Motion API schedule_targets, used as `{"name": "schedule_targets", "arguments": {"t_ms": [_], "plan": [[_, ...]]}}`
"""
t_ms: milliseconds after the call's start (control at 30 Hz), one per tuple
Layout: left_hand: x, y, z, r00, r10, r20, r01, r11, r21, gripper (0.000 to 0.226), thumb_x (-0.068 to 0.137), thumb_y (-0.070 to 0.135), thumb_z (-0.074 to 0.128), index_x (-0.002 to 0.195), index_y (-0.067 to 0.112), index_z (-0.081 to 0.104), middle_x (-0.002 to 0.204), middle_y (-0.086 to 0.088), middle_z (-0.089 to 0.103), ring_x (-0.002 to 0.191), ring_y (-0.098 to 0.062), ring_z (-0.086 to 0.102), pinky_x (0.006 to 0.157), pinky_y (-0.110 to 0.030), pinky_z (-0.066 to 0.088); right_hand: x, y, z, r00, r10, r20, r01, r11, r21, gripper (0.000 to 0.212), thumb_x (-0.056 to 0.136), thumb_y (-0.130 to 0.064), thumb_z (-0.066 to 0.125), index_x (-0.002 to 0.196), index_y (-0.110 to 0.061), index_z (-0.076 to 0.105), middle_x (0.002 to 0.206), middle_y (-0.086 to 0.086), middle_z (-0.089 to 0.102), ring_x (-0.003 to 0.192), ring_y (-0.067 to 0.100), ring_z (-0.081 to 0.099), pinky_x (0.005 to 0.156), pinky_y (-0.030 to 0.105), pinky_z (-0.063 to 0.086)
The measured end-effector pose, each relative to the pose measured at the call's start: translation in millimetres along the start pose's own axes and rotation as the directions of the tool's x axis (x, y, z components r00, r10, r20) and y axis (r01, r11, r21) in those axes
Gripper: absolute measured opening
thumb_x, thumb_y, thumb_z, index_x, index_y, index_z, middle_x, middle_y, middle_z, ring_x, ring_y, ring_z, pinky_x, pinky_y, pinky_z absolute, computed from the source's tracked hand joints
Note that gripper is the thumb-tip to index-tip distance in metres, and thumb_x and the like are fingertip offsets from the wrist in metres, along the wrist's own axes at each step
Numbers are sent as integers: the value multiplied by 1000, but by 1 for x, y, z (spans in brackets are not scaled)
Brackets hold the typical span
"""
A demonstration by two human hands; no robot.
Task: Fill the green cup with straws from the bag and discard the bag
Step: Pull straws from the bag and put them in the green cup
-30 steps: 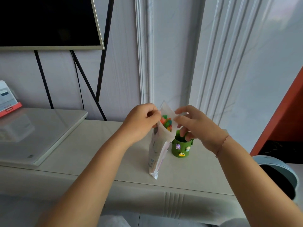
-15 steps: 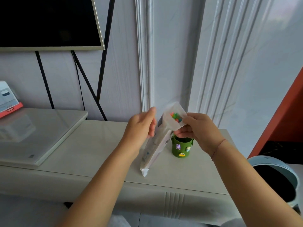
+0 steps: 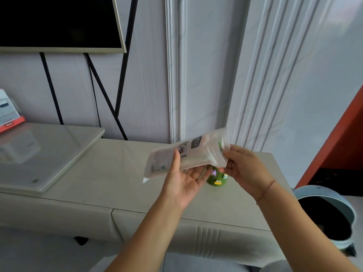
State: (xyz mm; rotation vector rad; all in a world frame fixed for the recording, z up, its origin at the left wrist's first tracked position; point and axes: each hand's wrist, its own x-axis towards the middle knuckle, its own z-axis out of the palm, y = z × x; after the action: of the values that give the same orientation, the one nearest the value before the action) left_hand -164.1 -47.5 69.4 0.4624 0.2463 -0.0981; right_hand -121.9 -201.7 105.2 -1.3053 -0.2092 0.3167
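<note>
A translucent white bag (image 3: 188,154) of straws lies almost level in the air above the cabinet top, its open mouth to the right. My right hand (image 3: 245,165) pinches that mouth end. My left hand (image 3: 184,179), palm up, supports the bag's middle from below, thumb over its front. A hint of green straw shows through the plastic near the mouth. The green cup (image 3: 217,178), decorated with small cartoon stickers, stands on the cabinet under the bag's mouth; its rim is hidden by the bag and my hands.
The beige cabinet top (image 3: 121,173) holds a raised white slab (image 3: 45,154) at left. A pale blue bin (image 3: 326,216) with a dark opening stands on the floor at right. A dark screen (image 3: 59,22) hangs on the wall above left.
The bag went from upright on the cabinet to nearly horizontal, its bottom end lifted up and left. My left hand moved from the bag's top to underneath it.
</note>
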Motion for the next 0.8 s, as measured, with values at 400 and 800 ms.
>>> {"name": "schedule_targets", "arguments": {"t_ms": [400, 800], "plan": [[51, 22, -15, 968, 247, -43, -249, 967, -53, 49, 89, 18, 65, 136, 16, 51, 107, -10, 73, 106, -25, 69, 82, -49, 58, 27, 30, -22, 999, -17, 34, 22, 988, -152, 25, 97, -8, 44, 110, 4, 62, 62, -4, 64, 58, 12, 58, 67, 27, 51], [80, 25, -34, 907, 419, -41, -406, 896, 180, 38, 89, 17, 62, 127, 20, 61, 119, -5, 71, 116, -22, 65, 93, -42, 55, 55, 55, -24, 979, 144, -143, -106, 964, 245, 32, 94, -26, 49, 119, -13, 63, 114, 10, 69, 103, 25, 65, 96, 47, 47]]}}
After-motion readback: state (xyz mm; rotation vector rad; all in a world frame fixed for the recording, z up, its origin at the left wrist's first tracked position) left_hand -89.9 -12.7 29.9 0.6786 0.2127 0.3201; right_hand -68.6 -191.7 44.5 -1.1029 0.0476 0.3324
